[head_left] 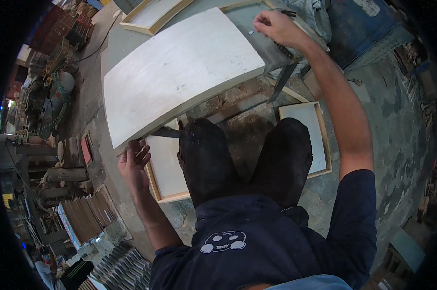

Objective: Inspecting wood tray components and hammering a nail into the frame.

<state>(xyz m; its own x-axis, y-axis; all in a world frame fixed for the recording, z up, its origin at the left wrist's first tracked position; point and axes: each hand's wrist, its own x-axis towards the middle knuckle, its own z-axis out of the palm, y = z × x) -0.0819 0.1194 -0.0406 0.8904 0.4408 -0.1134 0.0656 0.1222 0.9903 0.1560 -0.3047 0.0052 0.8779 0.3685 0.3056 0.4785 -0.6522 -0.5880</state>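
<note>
A large white panel (184, 72) with a pale wooden edge lies tilted across a grey work table in front of my knees. At its near left corner, my left hand (134, 166) has its fingers curled against the edge, partly under it. My right hand (279, 28) is beyond the panel's right end, above the table, with thumb and fingertips pinched together; whether something small sits between them is hidden. A dark tool (287, 12), its kind unclear, shows just behind that hand. A tiny pale scrap (250, 32) lies near the fingertips.
A wooden-framed tray (155, 14) rests at the table's far side. Other framed panels, one left (167, 166) and one right (320, 137), stand low beside my legs. A blue surface (358, 29) is at the far right. Stacked boards (85, 217) and a grey tank (64, 84) are leftward.
</note>
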